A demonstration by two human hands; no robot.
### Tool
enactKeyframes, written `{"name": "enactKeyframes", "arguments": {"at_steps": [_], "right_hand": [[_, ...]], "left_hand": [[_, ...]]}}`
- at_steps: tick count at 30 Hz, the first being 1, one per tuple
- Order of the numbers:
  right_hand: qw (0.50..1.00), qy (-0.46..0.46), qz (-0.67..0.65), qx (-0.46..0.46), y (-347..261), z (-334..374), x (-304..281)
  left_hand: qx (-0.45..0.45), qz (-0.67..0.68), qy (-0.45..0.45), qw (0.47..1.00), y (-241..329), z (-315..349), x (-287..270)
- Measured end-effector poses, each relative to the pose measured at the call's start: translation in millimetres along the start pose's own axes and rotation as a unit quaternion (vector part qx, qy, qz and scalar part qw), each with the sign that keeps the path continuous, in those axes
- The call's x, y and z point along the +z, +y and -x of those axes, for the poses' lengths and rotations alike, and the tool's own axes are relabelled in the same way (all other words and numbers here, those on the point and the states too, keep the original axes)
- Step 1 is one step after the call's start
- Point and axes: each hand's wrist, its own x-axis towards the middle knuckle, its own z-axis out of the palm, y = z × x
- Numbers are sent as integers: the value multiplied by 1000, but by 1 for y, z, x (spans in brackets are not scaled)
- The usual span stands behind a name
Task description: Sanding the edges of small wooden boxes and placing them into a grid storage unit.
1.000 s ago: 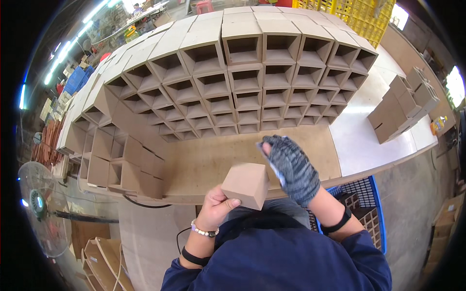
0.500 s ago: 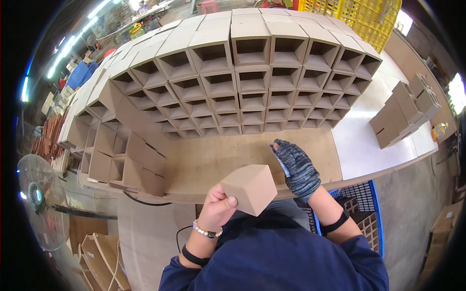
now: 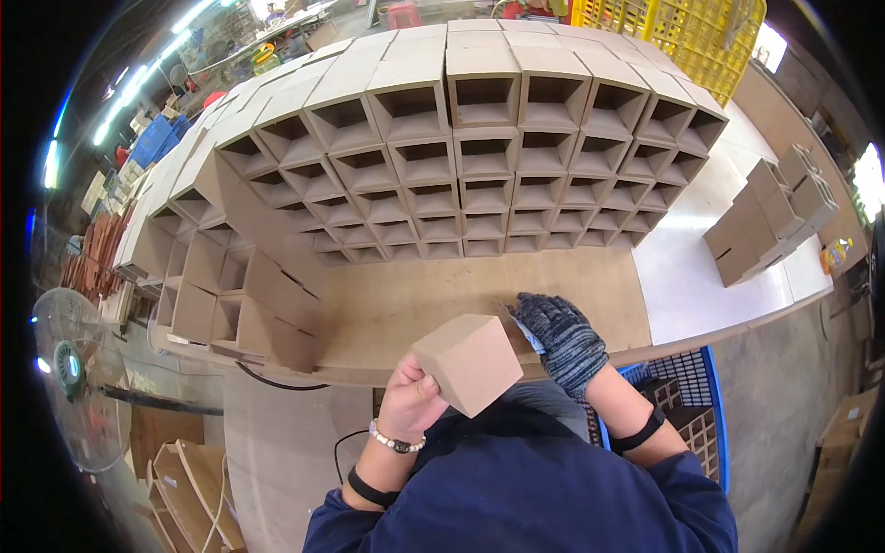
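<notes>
My left hand (image 3: 413, 400), bare with a beaded bracelet at the wrist, is closed on the near left side of a brown square box (image 3: 472, 359). The box is tilted in front of my body, showing me two plain faces; its inside is hidden. My right hand (image 3: 559, 343) wears a dark grey knitted glove. Its fingers are curled around a thin, bluish-white sheet (image 3: 527, 334), whose exact kind I cannot make out. This sheet is just right of the box, with a small gap between them.
Behind the wooden worktop (image 3: 415, 293) rises a wall of stacked open boxes (image 3: 484, 147). More boxes (image 3: 267, 313) stand at the left, and a smaller group (image 3: 756, 226) at the right. Below the table edge sits a blue crate (image 3: 710, 405). A fan (image 3: 69, 369) is at far left.
My right hand has shifted slightly left and turned, bringing the sheet closer to the box. The box has turned a little in my left hand.
</notes>
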Motion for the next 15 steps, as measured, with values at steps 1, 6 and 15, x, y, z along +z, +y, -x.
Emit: {"name": "enactKeyframes", "arguments": {"at_steps": [1,6,15], "right_hand": [[1000,8,-17,1,2,0,0],[990,125,-60,9,-5,-5,-18],[972,208,-74,-77,-41,-20,-35]], "left_hand": [[13,8,-16,1000,1,-2,1],[31,108,57,992,-1,-12,3],[10,191,86,978,-14,-20,-4]]}}
